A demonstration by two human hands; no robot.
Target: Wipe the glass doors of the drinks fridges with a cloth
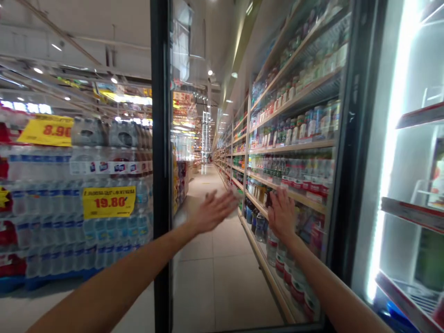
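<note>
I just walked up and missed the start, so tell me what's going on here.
A person holds both bare hands up in front of a black-framed glass door. The left hand, blurred, and the right hand are both open and appear to hold nothing; whether either touches the glass can't be told. The door stands open beside a lit cooler. Shelves of bottles show in the glass, and bottled water is stacked to the left.

Left hand point(215, 211) blurred. Door frame point(161, 152) cut off at top. Shelved bottles point(301, 129) too blurred to read.
</note>
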